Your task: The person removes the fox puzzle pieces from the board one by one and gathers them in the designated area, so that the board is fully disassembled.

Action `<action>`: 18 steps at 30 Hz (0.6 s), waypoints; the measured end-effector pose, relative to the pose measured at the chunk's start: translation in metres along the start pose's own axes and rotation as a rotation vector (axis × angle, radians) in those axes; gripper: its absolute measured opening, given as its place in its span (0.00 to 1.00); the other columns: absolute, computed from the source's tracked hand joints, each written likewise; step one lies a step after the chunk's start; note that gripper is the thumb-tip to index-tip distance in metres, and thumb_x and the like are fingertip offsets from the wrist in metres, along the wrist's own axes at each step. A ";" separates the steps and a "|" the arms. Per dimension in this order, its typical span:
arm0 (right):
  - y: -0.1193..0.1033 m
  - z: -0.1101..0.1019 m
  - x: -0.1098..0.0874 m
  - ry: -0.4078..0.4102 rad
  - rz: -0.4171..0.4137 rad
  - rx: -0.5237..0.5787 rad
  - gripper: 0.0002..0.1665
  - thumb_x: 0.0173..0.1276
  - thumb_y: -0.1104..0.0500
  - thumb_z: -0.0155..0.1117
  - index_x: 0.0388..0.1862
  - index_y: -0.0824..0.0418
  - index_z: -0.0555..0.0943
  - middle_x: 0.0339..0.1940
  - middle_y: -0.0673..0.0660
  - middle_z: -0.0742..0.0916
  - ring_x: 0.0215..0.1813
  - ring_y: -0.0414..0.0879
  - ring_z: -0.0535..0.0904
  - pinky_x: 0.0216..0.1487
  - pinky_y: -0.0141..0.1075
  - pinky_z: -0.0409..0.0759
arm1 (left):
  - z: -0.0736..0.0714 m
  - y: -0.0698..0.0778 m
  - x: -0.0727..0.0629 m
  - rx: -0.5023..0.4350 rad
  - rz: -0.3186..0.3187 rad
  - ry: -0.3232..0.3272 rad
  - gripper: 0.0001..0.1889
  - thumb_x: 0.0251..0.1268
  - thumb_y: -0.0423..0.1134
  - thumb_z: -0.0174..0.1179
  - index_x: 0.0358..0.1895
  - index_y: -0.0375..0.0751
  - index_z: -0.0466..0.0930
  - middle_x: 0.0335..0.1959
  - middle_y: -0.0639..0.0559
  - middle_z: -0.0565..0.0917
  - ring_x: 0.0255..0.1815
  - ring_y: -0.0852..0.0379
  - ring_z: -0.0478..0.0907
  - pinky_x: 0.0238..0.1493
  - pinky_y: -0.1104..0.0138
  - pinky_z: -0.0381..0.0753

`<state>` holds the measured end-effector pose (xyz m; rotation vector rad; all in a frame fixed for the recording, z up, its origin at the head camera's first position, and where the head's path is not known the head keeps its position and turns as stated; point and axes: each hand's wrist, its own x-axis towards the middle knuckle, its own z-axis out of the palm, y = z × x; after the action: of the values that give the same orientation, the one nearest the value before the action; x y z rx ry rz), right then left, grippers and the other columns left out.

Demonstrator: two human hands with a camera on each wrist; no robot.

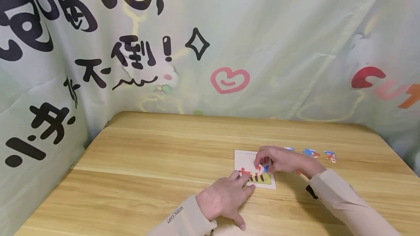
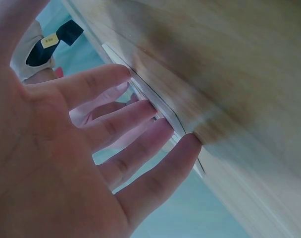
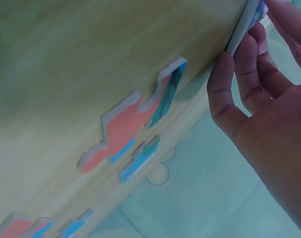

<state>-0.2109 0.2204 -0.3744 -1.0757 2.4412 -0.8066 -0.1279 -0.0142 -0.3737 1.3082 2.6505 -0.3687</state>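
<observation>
A square jigsaw puzzle tray (image 1: 242, 157) with a white border lies on the table, its lower part filled with red, yellow and dark-striped picture pieces. My left hand (image 1: 224, 196) is spread flat beside it, fingertips on the tray's near-left edge; the left wrist view shows these fingers (image 2: 158, 183) nearly straight along that edge. Over the right half of the tray, my right hand (image 1: 279, 158) pinches a small blue and white puzzle piece (image 1: 265, 169) between thumb and fingers. From the right wrist, its curled fingers (image 3: 222, 84) appear at the tray's side, and the piece is mostly hidden.
To the right of the tray lie several loose puzzle pieces (image 1: 309, 152), one partly behind the right hand. A large red and green loose piece (image 3: 123, 126) is nearest the right wrist camera. A printed curtain (image 1: 279, 46) hangs along the table's back and left edges.
</observation>
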 end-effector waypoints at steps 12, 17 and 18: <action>-0.004 0.005 -0.001 0.057 -0.034 -0.059 0.27 0.51 0.83 0.62 0.41 0.55 0.81 0.38 0.46 0.77 0.38 0.41 0.70 0.37 0.34 0.74 | 0.000 0.000 0.000 0.003 -0.006 -0.003 0.55 0.40 0.76 0.69 0.76 0.58 0.67 0.73 0.57 0.64 0.67 0.57 0.63 0.56 0.73 0.76; -0.006 0.005 0.000 0.073 -0.032 -0.073 0.26 0.51 0.83 0.63 0.38 0.54 0.81 0.36 0.45 0.77 0.36 0.40 0.70 0.35 0.33 0.73 | 0.000 0.000 0.000 0.000 -0.003 0.000 0.55 0.40 0.76 0.69 0.76 0.57 0.68 0.73 0.57 0.64 0.67 0.58 0.62 0.55 0.74 0.77; -0.006 0.005 0.000 0.075 -0.030 -0.076 0.26 0.51 0.83 0.64 0.38 0.54 0.81 0.35 0.45 0.78 0.35 0.40 0.71 0.35 0.33 0.74 | 0.000 0.000 0.000 -0.001 -0.002 0.001 0.55 0.40 0.76 0.69 0.76 0.57 0.68 0.73 0.57 0.64 0.67 0.58 0.62 0.55 0.73 0.77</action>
<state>-0.2051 0.2148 -0.3740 -1.1316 2.5423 -0.7828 -0.1281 -0.0140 -0.3742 1.3056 2.6525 -0.3671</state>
